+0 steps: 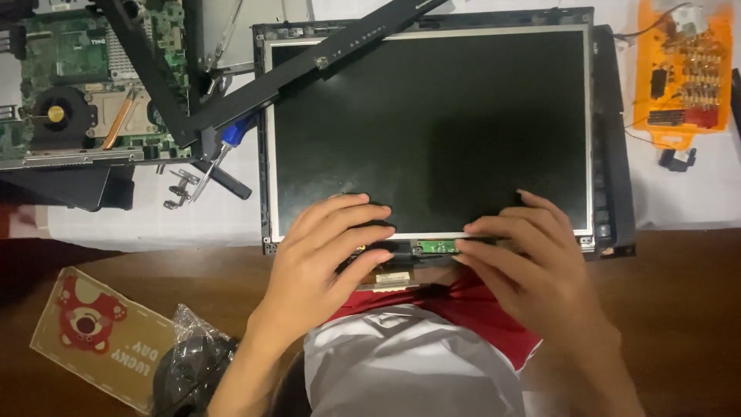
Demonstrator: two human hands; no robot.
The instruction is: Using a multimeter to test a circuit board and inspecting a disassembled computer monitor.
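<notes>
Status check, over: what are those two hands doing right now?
Left hand, right hand: fingers on laptop screen panel bottom edge, nothing gripped. Black bezel strip lies across top left corner. Screwdriver beside it.

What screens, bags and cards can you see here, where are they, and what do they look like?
Screen: middle of the table, big dark rectangle in a thin silver frame, switched off; left hand and right hand rest on its near edge.
Card: lower left on the brown table, tan rectangle with a red bear picture.
Plastic bag: beside the card, clear and crinkly, something dark inside.
</notes>
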